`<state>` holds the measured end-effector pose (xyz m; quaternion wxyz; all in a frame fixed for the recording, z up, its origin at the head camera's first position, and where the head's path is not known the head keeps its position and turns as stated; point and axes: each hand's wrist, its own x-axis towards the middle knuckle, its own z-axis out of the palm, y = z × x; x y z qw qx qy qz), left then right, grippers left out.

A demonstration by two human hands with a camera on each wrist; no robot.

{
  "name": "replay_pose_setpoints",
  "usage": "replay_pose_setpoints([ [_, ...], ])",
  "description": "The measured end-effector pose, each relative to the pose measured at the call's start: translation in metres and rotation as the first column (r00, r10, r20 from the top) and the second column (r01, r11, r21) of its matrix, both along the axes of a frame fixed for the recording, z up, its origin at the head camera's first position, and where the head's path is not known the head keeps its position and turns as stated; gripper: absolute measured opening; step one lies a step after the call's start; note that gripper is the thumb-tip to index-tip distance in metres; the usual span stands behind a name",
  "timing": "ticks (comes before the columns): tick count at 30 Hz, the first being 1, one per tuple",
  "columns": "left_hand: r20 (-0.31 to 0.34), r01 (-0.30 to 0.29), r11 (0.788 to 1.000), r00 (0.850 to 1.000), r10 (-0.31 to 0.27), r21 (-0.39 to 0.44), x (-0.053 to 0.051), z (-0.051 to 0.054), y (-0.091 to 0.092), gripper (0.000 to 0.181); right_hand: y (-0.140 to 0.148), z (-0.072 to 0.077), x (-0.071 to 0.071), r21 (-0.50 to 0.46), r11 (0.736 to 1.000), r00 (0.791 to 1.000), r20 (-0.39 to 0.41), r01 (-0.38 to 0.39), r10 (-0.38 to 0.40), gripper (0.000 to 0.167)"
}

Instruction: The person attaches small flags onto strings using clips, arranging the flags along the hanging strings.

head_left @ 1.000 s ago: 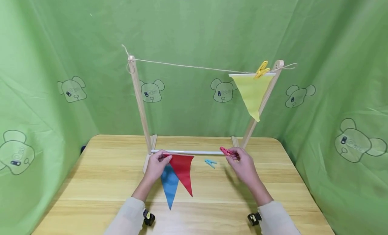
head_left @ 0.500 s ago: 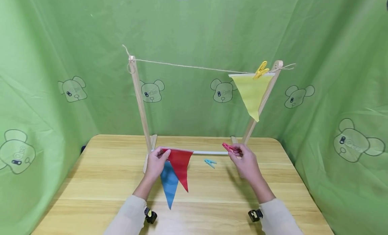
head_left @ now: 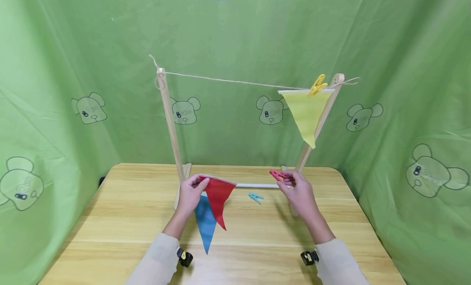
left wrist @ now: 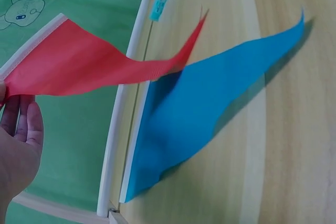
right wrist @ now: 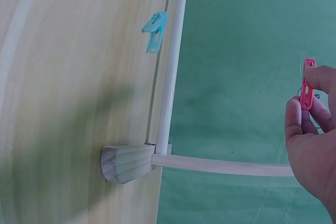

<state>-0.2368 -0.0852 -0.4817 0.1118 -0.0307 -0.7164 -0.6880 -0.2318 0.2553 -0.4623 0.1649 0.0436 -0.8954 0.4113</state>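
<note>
My left hand [head_left: 190, 195] pinches a red triangular pennant [head_left: 219, 195] by the left end of its white-edged top, and the pennant's tip hangs down. Beneath it a blue pennant [head_left: 206, 225] lies on the table; the red one covers part of it in the head view. Between thumb and fingers, my right hand [head_left: 299, 193] holds a red clothespin [head_left: 276, 176], also visible in the right wrist view as a pinkish-red clothespin [right wrist: 307, 83]. A light blue clothespin [head_left: 255, 198] lies on the table between the two hands.
A wooden frame with a left post [head_left: 170, 121] and a right post [head_left: 333, 97] carries a string [head_left: 228, 79] across its top. Near the right post a yellow pennant [head_left: 305, 111] hangs by a yellow clothespin [head_left: 318, 85]. A white bar [head_left: 254, 185] joins the posts low down.
My left hand has lifted the red pennant slightly upward, off the table's blue pennant. My right hand has risen a little with the red clothespin. The other things have stayed put.
</note>
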Motion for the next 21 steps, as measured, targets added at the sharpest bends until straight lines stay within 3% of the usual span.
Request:
replay_pose_setpoints([
  [3, -0.004, -0.012, 1.0, 1.0, 0.012, -0.009, 0.001, 0.004, 0.002, 0.016, -0.001, 0.002, -0.001, 0.0, 1.0, 1.0, -0.024, 0.0, 0.0, 0.036],
  [10, -0.007, -0.025, 0.999, 1.0, 0.025, 0.022, -0.017, -0.021, 0.001, 0.017, -0.002, 0.01, -0.002, -0.023, 0.999, 0.997, -0.076, -0.025, 0.023, 0.034],
  [21, -0.008, -0.027, 0.994, 1.0, 0.028, 0.109, -0.017, -0.007, 0.007, 0.019, -0.003, 0.026, -0.006, 0.004, 0.999, 0.993, -0.111, -0.047, 0.047, 0.03],
])
